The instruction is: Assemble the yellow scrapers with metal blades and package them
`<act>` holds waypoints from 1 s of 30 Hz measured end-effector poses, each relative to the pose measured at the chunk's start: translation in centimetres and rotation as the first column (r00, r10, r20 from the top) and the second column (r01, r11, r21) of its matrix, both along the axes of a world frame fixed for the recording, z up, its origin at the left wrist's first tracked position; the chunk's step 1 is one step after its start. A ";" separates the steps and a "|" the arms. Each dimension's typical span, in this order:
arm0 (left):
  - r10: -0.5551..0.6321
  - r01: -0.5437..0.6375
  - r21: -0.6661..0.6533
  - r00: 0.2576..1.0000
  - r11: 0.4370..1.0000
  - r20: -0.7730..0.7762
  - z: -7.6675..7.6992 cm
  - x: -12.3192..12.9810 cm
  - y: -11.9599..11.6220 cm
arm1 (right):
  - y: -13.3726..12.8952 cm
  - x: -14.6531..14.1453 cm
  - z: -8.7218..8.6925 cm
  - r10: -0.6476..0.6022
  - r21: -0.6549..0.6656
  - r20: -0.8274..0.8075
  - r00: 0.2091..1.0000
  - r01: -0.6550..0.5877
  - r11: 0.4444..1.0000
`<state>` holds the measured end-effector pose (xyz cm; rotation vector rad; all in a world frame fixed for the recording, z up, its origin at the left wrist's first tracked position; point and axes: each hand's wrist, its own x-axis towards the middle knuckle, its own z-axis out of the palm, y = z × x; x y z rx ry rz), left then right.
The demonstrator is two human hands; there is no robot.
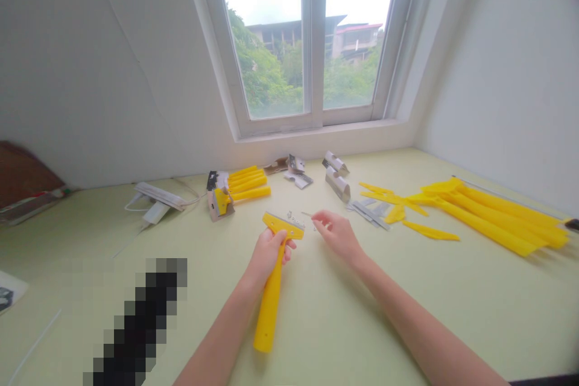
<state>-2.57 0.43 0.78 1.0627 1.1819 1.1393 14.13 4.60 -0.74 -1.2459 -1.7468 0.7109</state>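
My left hand (270,253) is closed around a yellow scraper (270,307) near its head, the thumb on top. The scraper's wide head points away from me and its long handle hangs back toward me. Small metal dots, like screws, show on the head. Just beyond it lies a small heap of loose screws (296,221) on the table. To the right, my right hand (335,234) pinches a small thin metal piece (306,214) between its fingertips, close to the screws; its exact kind is too small to tell.
Yellow scrapers with card sleeves (248,187) lie at the back left. Folded card sleeves (337,184) stand near the window. Metal blades (368,212), flat yellow parts (429,231) and long yellow handles (493,217) spread to the right. A white power strip (160,194) sits at the left.
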 end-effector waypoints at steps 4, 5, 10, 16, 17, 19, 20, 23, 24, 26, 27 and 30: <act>0.038 -0.037 -0.015 0.999 0.999 0.013 0.5 -0.2 0.0 | 0.3 0.5 -0.7 -0.096 0.144 0.289 0.952 0.056 0.988; 0.033 -0.033 -0.019 0.999 0.999 0.018 0.6 -0.2 -0.1 | 0.3 0.4 -0.8 -0.097 0.145 0.335 0.937 0.050 0.988; 0.003 -0.003 -0.034 1.000 0.999 0.022 0.3 -0.1 0.0 | 0.2 -0.2 -0.8 -0.114 0.115 0.439 0.891 0.070 0.991; -0.177 0.179 -0.057 0.983 0.982 0.047 -0.4 0.0 0.0 | 0.8 0.7 -0.2 -0.083 0.029 0.283 0.955 0.078 0.997; -0.209 0.212 -0.062 0.977 0.975 0.047 -0.5 0.1 -0.1 | 0.8 0.8 0.1 -0.062 0.007 0.209 0.976 0.062 0.998; -0.267 0.270 -0.084 0.963 0.959 0.045 -0.8 0.4 -0.3 | 0.4 0.7 0.8 0.007 -0.044 0.033 0.999 -0.005 0.999; -0.293 0.296 -0.096 0.955 0.950 0.044 -0.9 0.5 -0.5 | 0.1 0.4 1.1 0.049 -0.071 -0.055 0.997 -0.052 0.996; -0.362 0.362 -0.104 0.932 0.926 0.021 -1.2 1.0 -0.9 | -0.7 -0.6 1.4 0.149 -0.130 -0.254 0.956 -0.187 0.974; -0.377 0.377 -0.100 0.926 0.921 0.014 -1.3 1.1 -1.0 | -0.9 -1.0 1.3 0.171 -0.137 -0.285 0.943 -0.216 0.967; -0.395 0.393 -0.090 0.919 0.915 0.006 -1.5 1.2 -1.0 | -1.2 -1.5 0.9 0.205 -0.140 -0.320 0.925 -0.260 0.956; -0.397 0.396 -0.088 0.918 0.914 0.006 -1.7 1.2 -1.0 | -1.3 -1.6 0.7 0.216 -0.140 -0.331 0.919 -0.274 0.951; -0.396 0.395 -0.097 0.918 0.913 0.008 -2.3 1.2 -0.8 | -1.4 -1.8 0.4 0.229 -0.141 -0.354 0.907 -0.294 0.945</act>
